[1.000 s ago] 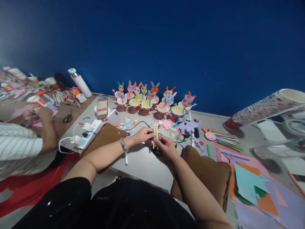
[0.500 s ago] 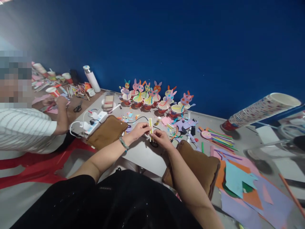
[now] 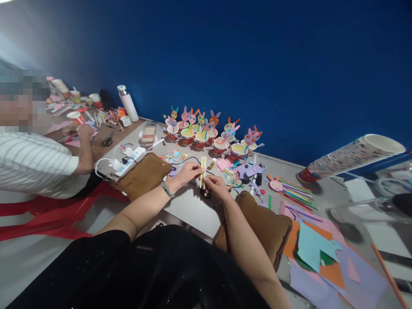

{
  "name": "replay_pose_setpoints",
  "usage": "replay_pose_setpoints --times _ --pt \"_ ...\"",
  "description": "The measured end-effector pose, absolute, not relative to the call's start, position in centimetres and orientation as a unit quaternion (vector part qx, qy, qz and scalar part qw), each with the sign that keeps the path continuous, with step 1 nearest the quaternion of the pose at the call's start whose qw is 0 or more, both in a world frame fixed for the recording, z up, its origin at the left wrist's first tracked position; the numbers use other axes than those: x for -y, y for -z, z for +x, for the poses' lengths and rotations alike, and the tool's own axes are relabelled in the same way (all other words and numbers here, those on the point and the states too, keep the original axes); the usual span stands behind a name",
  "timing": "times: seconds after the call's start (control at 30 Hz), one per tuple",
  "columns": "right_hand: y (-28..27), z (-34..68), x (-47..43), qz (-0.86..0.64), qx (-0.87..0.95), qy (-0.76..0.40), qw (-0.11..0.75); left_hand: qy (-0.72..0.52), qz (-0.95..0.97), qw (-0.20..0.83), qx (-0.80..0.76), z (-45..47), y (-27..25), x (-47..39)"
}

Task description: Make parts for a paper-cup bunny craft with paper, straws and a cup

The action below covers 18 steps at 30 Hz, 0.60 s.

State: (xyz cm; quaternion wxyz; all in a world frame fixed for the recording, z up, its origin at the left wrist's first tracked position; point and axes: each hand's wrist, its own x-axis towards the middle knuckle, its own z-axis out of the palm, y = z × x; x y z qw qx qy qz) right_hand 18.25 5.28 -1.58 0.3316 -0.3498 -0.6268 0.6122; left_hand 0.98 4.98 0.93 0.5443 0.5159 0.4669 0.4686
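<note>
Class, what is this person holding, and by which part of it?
A narrow white-edged yellow strip: the left grip pinches it near its middle, the right grip near its lower end.

Wearer's hands [image 3: 190, 174]: two. Brown cushions [image 3: 262, 225]: two. Power strip [image 3: 134, 159]: one.

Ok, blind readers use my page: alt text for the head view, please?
A person's left hand and right hand hold a yellow-and-white strip above a craft-littered table. Behind stand paper cups with rabbit-eared figures, before a blue wall.
</note>
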Motion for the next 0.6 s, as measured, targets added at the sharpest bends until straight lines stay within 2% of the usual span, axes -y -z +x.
replay_pose_setpoints --times 0.27,0.6 --pt "2.0 18.1 -5.5 -0.354 0.621 -0.603 0.355 -0.45 0.524 0.549 -0.47 1.5 -1.5 -5.1" --pt "2.3 18.1 -5.4 -0.334 0.627 -0.618 0.337 -0.479 0.498 0.525 -0.497 2.2 -2.2 -4.1"
